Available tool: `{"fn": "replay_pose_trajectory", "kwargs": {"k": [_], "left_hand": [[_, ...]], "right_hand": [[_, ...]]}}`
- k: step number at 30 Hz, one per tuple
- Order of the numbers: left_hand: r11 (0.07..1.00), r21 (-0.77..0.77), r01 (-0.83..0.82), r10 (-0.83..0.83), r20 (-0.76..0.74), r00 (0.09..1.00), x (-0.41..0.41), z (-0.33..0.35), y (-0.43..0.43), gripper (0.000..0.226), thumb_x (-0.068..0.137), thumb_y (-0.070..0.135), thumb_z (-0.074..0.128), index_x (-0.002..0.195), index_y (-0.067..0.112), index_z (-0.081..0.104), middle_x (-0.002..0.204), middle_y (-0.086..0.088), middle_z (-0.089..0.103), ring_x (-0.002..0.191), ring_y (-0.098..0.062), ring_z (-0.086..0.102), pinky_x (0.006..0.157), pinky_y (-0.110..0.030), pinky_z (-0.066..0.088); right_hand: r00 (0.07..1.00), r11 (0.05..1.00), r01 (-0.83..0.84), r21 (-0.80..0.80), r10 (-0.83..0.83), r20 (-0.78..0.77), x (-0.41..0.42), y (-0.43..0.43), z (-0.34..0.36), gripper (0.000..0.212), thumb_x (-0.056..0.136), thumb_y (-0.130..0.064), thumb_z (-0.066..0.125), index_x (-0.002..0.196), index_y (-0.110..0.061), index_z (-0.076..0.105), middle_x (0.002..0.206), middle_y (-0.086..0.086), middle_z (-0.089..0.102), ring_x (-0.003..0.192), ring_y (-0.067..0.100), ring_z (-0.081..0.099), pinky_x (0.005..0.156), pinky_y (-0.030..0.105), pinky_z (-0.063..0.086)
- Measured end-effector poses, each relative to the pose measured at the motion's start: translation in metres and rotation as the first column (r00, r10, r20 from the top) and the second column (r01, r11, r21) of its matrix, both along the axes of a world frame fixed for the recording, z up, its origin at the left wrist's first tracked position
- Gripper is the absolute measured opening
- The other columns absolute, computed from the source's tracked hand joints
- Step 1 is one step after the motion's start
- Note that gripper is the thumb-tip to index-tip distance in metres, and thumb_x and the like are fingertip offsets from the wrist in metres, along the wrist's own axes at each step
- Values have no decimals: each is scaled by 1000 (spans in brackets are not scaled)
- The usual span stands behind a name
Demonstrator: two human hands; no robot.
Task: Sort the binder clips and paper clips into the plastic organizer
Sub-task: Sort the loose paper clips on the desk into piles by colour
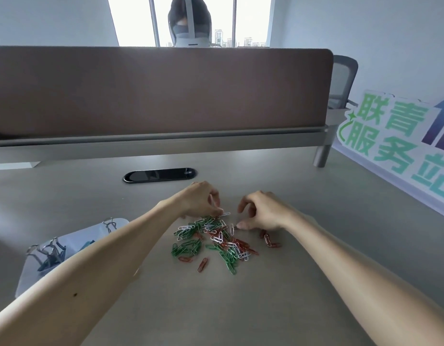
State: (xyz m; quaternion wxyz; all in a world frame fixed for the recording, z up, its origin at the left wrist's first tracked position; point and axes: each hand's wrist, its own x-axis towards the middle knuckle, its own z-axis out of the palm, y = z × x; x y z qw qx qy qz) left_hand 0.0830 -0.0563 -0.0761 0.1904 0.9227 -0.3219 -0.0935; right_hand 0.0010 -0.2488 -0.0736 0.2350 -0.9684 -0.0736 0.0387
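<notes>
Our left hand [199, 201], forearm reaching in from the near left, pinches a white paper clip [224, 214] at the pile's far edge. Our right hand [259, 212] hovers curled, grasping nothing. The paper clips [213, 239] lie mid-table [315, 245]; the plastic organizer [66, 243] holding binder clips [50, 250] sits near left.

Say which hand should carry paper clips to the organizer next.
Left, probably. The left hand already pinches a white paper clip, and the plastic organizer sits on its side. The right hand hovers farther away.
</notes>
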Motion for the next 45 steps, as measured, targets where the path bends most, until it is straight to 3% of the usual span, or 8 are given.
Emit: {"fn": "replay_pose_trajectory", "kwargs": {"k": [4, 9, 22, 27, 30, 34, 41, 45], "left_hand": [[996, -89, 13, -7, 66, 998, -11, 4, -6, 12, 79, 32, 70, 80, 32, 58, 84, 9, 60, 77, -8, 57, 61, -17, 40], [988, -60, 139, -137, 33, 990, -37, 9, -40, 27, 69, 52, 74, 80, 30, 61, 83, 7, 64, 74, -5, 59, 66, -22, 49], [985, -38, 166, -166, -3, 986, -63, 10, -60, 22, 79, 40, 70, 90, 22, 68, 91, 2, 69, 83, -12, 63, 75, -27, 49], [988, -24, 155, -155, -17, 988, -62, 9, -67, 18, 78, 39, 69, 87, 24, 71, 86, 9, 70, 75, -2, 61, 66, -17, 43], [987, -20, 157, -158, -46, 986, -61, 9, -67, 17, 78, 41, 70, 87, 26, 72, 77, 18, 66, 71, 8, 58, 63, -13, 40], [985, -19, 173, -174, -39, 984, -63, 8, -71, 18, 75, 44, 72, 82, 27, 72, 75, 15, 67, 70, 1, 61, 65, -19, 45], [984, 16, 179, -177, -69, 982, -61, 8, -71, 25, 69, 40, 80, 86, 25, 70, 84, 6, 69, 77, -10, 63, 72, -24, 47], [986, 19, 166, -163, -110, 980, -57, 8, -67, 28, 68, 43, 79, 88, 28, 69, 83, 16, 65, 81, -6, 62, 74, -24, 47]], "right_hand": [[995, 995, 94, 29, -95, 24, -6, -32, 5, 21, 72, -31, 79, 88, -29, 66, 69, -13, 57, 70, 13, 57, 55, 15, 39], [993, 992, 121, 33, -121, -5, -20, -42, 3, 30, 63, -52, 79, 82, -34, 64, 69, -13, 58, 64, 4, 56, 56, 18, 41], [960, 965, 248, 90, -257, 111, -40, -63, -4, 11, 72, -33, 74, 72, -33, 62, 63, -16, 60, 67, 8, 60, 50, 7, 36], [993, 994, 111, 21, -111, -30, -50, -56, -5, 51, 52, -63, 77, 94, -40, 61, 80, -13, 59, 75, -2, 54, 61, 16, 40], [996, 996, 87, 5, -87, -34, -52, -63, -2, 49, 55, -49, 84, 97, -36, 62, 77, -12, 59, 73, -1, 55, 62, 15, 41], [994, 997, 65, 34, -61, -96, -56, -73, 5, 41, 59, -33, 87, 91, -35, 63, 71, -11, 58, 63, 2, 54, 57, 15, 40], [975, 967, 211, 140, -218, 37, -53, -47, -5, 28, 66, -44, 79, 83, -25, 67, 70, -6, 65, 58, 4, 61, 65, 34, 57], [980, 980, 193, 46, -195, 48, -52, -51, -6, 27, 65, -42, 80, 84, -31, 64, 68, -12, 60, 62, -4, 55, 55, 19, 43]]}}
